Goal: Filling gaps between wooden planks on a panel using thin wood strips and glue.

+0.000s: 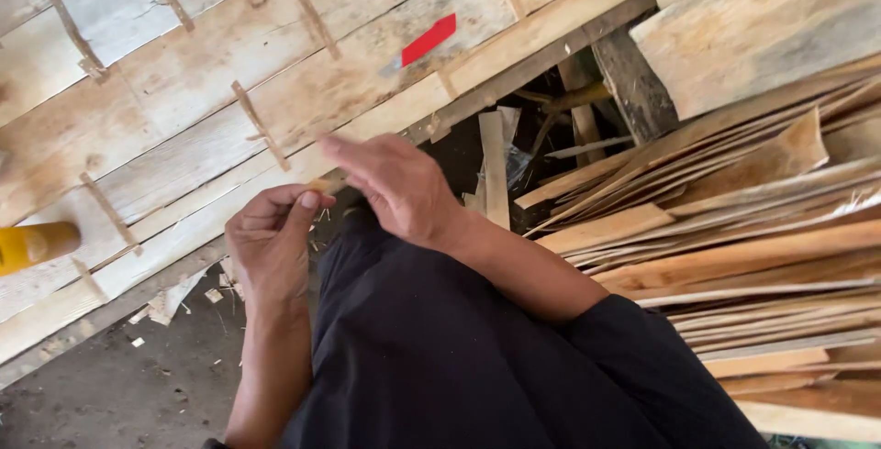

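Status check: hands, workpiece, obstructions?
Left hand pinching small wood sliver. Right hand open, fingers at it. Stacked wood strips alongside, apart.

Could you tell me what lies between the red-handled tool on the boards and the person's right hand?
In the head view, only bare plank of the wooden panel lies between the red-handled tool and the right hand.
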